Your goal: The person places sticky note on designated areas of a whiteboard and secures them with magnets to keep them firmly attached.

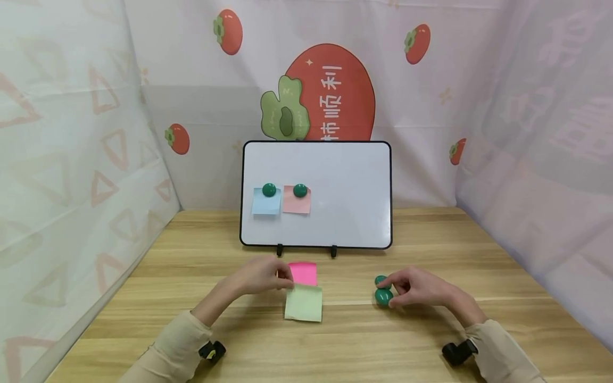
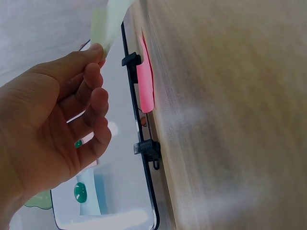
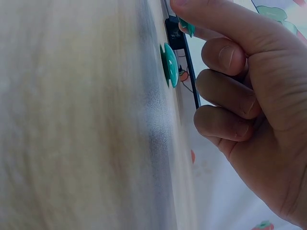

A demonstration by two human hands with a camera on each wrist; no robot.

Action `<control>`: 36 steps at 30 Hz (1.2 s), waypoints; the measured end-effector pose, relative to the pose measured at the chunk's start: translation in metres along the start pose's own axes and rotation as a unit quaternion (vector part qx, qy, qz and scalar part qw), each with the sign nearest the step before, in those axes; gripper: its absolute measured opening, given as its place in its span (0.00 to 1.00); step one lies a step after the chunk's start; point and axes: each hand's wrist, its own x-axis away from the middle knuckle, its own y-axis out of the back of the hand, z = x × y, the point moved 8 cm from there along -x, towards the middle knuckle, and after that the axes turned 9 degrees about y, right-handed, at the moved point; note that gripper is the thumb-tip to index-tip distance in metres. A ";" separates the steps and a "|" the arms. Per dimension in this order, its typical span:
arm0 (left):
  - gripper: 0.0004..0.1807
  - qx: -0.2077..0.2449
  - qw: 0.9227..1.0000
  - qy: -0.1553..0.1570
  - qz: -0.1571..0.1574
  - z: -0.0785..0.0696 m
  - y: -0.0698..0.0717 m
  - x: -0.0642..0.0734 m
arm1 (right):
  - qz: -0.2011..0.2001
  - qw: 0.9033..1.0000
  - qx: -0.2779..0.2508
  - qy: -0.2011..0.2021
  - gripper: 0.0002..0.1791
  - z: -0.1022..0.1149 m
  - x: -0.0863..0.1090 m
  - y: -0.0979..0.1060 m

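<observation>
My left hand (image 1: 265, 275) pinches the upper left corner of a pale green sticky note (image 1: 304, 303) between thumb and fingers. In the left wrist view the note (image 2: 100, 26) stands out from the fingertips, clear of the table. Behind it, a bright pink sticky note (image 1: 304, 273) lies on the wood, partly covered in the head view. At the right, my right hand (image 1: 421, 287) holds a round green magnet (image 1: 383, 297) between thumb and index finger, its other fingers curled. A second green magnet (image 3: 170, 64) sits on the table just beyond.
A whiteboard (image 1: 349, 186) on black clip feet (image 1: 333, 251) stands at the back of the wooden table (image 1: 239, 346). On it, green magnets hold a blue note (image 1: 266, 205) and a light pink note (image 1: 296, 205). Printed cloth (image 1: 201, 90) encloses the back and sides.
</observation>
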 end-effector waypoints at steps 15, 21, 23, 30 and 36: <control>0.05 -0.049 0.995 -0.009 -0.089 -0.011 0.031 -0.022 | -0.003 1.000 0.007 0.013 0.21 0.005 0.000 0.000; 0.06 -0.038 0.994 0.011 -0.099 -0.014 0.046 -0.039 | -0.007 1.000 0.014 0.010 0.21 0.003 -0.001 0.000; 0.06 -0.030 0.995 0.014 -0.099 -0.014 0.049 -0.045 | -0.007 1.000 0.019 0.010 0.21 0.001 -0.002 -0.001; 0.07 -0.058 0.991 0.009 -0.122 -0.018 0.061 -0.071 | 0.001 1.000 0.013 0.008 0.22 -0.002 -0.002 -0.004; 0.07 -0.088 0.985 0.010 -0.147 -0.022 0.077 -0.091 | 0.002 1.000 0.011 0.012 0.22 0.001 -0.002 -0.003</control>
